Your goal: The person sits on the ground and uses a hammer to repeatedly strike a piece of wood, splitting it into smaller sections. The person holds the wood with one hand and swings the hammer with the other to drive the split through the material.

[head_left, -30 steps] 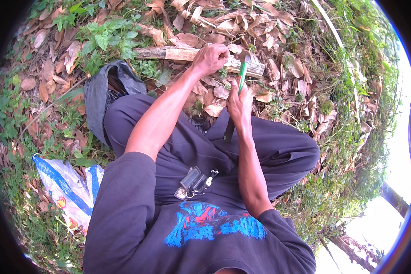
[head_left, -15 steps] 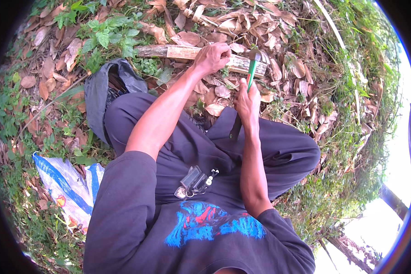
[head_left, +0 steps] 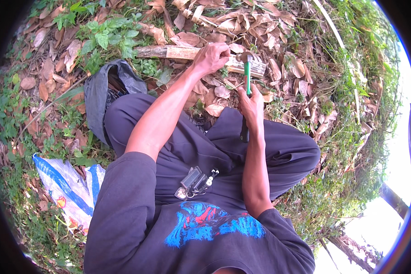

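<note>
A long piece of split wood (head_left: pixel 180 52) lies across the dry leaves in front of me. Over its middle rests my left hand (head_left: pixel 211 58), closed with the fingers curled in; whatever it holds, if anything, is hidden. My right hand (head_left: pixel 251 104) is wrapped round the handle of a hammer (head_left: pixel 247 75), green toward the head with a dark grip. The hammer's metal head is over the right part of the wood, just right of my left fingers; I cannot tell whether it touches.
A dark plastic bag (head_left: pixel 98 93) stands open by my left knee, with dark things inside. Farther left lies a white and blue sack (head_left: pixel 61 180). Keys and a small case (head_left: pixel 192 180) rest on my lap. Dry leaves and green plants (head_left: pixel 102 36) surround the wood.
The hammer's head has shifted left toward my left hand, and its handle now stands straighter. My right hand has moved slightly back and to the right. My left hand keeps its place.
</note>
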The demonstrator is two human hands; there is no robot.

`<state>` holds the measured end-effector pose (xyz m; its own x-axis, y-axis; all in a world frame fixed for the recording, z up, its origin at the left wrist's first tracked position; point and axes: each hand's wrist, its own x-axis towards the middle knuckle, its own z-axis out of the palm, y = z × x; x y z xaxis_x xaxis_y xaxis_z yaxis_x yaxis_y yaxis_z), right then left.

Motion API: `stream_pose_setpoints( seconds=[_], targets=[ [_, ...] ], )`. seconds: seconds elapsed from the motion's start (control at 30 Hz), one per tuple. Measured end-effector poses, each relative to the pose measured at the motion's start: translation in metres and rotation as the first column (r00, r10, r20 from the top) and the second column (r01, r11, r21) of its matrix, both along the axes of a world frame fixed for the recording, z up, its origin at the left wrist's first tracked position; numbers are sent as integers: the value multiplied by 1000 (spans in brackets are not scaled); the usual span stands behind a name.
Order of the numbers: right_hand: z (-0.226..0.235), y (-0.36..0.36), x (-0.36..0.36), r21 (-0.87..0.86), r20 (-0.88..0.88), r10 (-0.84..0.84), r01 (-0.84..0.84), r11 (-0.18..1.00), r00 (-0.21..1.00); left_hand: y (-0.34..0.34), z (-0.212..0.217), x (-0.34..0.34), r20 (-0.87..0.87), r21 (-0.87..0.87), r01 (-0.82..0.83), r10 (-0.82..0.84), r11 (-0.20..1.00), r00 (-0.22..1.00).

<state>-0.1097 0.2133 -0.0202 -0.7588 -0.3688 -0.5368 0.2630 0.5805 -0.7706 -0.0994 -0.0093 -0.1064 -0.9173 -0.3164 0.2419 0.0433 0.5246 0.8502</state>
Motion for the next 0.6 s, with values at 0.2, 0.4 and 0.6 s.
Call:
stream_pose_setpoints(
  seconds=[0.2,0.4,0.6],
  targets=[
    [70,26,39,-214,185,-37,77,974,982,-1,-1,4,16,-33,-32,32,999,999],
    [54,62,68,-118,119,-215,229,966,969,3,4,4,33,-42,7,-6,999,999],
    [71,42,50,-229,186,-184,225,947,965,2,2,4,53,-60,34,-31,998,998]
  ],
)
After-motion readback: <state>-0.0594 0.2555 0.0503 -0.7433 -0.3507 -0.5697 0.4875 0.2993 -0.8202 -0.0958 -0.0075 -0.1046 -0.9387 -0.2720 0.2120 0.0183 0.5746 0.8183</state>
